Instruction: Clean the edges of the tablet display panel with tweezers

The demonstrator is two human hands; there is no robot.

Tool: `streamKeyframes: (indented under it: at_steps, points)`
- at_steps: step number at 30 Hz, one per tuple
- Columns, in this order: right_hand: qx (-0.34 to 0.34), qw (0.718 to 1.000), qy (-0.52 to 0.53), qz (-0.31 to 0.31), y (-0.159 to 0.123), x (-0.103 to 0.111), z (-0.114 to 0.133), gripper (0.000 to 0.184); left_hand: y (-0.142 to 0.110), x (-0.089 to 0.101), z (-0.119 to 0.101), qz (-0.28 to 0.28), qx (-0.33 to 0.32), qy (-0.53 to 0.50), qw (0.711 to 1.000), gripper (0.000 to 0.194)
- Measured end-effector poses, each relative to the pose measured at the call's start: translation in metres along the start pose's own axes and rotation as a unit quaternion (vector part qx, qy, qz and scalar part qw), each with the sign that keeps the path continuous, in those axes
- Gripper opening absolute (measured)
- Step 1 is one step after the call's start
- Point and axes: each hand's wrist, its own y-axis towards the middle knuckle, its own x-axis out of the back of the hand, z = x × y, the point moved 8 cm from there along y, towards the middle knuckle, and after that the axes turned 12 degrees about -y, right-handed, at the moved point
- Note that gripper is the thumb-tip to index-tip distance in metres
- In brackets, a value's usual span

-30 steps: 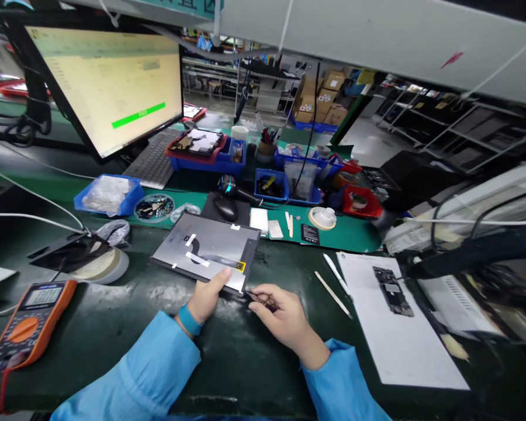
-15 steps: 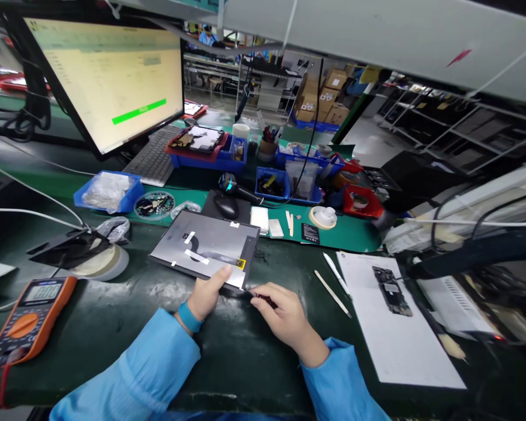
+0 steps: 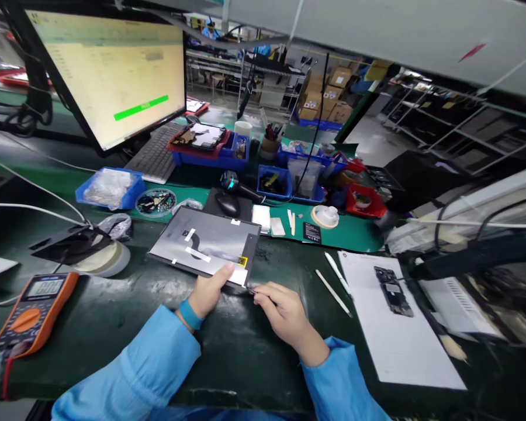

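A tablet display panel (image 3: 214, 237) is held tilted, with its grey metal back up and several white tape strips and a yellow label on it. My left hand (image 3: 210, 289) grips its near edge, thumb on top and fingers underneath, out of sight. At the panel's near right corner, my right hand (image 3: 284, 313) pinches a thin dark tool (image 3: 251, 290) whose tip meets the corner. The fingers hide most of that tool, so its exact kind cannot be made out.
An orange multimeter (image 3: 33, 316) and a roll of tape (image 3: 114, 260) lie left. To the right, a white sheet (image 3: 407, 351) carries a circuit board (image 3: 393, 290), beside a wooden stick (image 3: 333, 292) and a white pen (image 3: 336, 272). Blue bins (image 3: 274, 181), a mouse (image 3: 227, 204) and a monitor (image 3: 109, 76) stand behind.
The view has shifted slightly. My right fingers have turned a little on the tool at the panel's corner. My left hand keeps its hold on the panel.
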Motion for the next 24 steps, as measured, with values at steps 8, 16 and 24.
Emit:
streamKeyframes:
  at_steps: [8,16,24]
  points:
    - [-0.078,0.996,0.038,-0.02,-0.007,-0.004,-0.012,0.01,-0.002,0.0,-0.003,0.008,-0.002,0.029,1.0,0.048]
    - [-0.036,0.999,0.015,-0.007,-0.003,-0.002,-0.009,0.016,0.0,0.001,0.001,0.008,0.002,0.026,1.0,0.049]
    - [-0.013,1.0,-0.003,-0.026,-0.001,0.001,-0.007,0.013,0.0,0.0,-0.002,0.005,0.001,0.033,0.999,0.052]
